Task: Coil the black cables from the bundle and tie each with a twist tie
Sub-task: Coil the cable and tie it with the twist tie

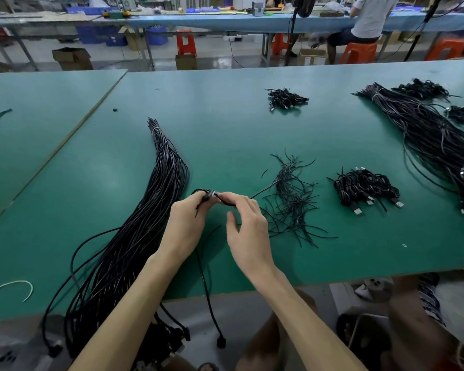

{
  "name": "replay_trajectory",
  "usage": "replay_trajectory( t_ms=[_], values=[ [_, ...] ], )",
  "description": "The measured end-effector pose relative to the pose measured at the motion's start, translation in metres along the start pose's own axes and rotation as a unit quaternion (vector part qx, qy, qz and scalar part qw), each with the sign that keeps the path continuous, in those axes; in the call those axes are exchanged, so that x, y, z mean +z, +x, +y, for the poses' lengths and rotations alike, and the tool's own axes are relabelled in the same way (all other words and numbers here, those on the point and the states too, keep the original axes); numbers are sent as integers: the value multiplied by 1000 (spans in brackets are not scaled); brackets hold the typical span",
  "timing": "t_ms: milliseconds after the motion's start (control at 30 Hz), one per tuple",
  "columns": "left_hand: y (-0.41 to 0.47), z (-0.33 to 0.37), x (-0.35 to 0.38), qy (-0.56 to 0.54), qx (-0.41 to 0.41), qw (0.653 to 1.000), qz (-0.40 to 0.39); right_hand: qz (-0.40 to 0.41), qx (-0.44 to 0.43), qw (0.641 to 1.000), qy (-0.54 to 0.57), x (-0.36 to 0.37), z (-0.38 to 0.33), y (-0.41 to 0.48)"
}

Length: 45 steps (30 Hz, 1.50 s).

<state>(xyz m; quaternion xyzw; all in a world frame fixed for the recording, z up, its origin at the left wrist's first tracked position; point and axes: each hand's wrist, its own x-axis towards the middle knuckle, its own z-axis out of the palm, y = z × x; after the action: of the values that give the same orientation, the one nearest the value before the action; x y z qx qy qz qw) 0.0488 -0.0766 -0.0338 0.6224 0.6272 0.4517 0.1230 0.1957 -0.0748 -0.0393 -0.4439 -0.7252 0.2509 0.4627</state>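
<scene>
Forearms come up from the bottom edge and meet over the near middle of the green worktop [225, 129]. Left hand [188, 223] grips a small coil of one black cable [206, 195], fingers curled round it, just above the surface. Right hand [245, 228] has its fingers curled over the same cable right beside the left hand, thumb held apart underneath. A thin black strand sticks out from under the right fingers toward the ties; cable end or tie, cannot tell. The cable's free length runs back between the wrists and hangs off the near edge, its plug [221, 342] dangling below.

Bundle [145, 210] of long black cables lies just left of the hands, banded at its far tip, its near end spilling over the edge. Loose pile of twist ties [292, 202] lies just right of the right hand. Heap of coiled cables [364, 188] with USB plugs sits farther right. Smaller heap [285, 99] lies farther back. Second bundle [426, 135] runs along the right side. White tie [11, 286] lies curved at the near left. Seated person [367, 20] at a far table, back turned.
</scene>
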Motion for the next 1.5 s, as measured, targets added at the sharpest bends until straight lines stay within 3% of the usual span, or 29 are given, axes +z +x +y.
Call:
replay_trajectory(
  t_ms=[300, 533, 667, 900, 1300, 1500],
  values=[
    [4, 4, 2, -261, -86, 961, 14, -22, -22, 1000, 4, 2, -3, -2],
    [0, -2, 6, -406, -130, 900, -95, -11, 10, 999, 32, -1, -2, -1],
    [2, -6, 5, -455, -108, 874, -130, 0, -5, 1000, 29, -2, -4, -2],
    [6, -6, 3, -545, -107, 829, -68, -9, -10, 1000, 10, 0, -4, -1],
    [12, -6, -7, -656, -140, 740, -48, -4, 17, 1000, 12, 0, -4, 1],
    [14, -12, -8, -647, -156, 746, -24, -14, -7, 1000, 13, -2, -8, -1]
  ],
)
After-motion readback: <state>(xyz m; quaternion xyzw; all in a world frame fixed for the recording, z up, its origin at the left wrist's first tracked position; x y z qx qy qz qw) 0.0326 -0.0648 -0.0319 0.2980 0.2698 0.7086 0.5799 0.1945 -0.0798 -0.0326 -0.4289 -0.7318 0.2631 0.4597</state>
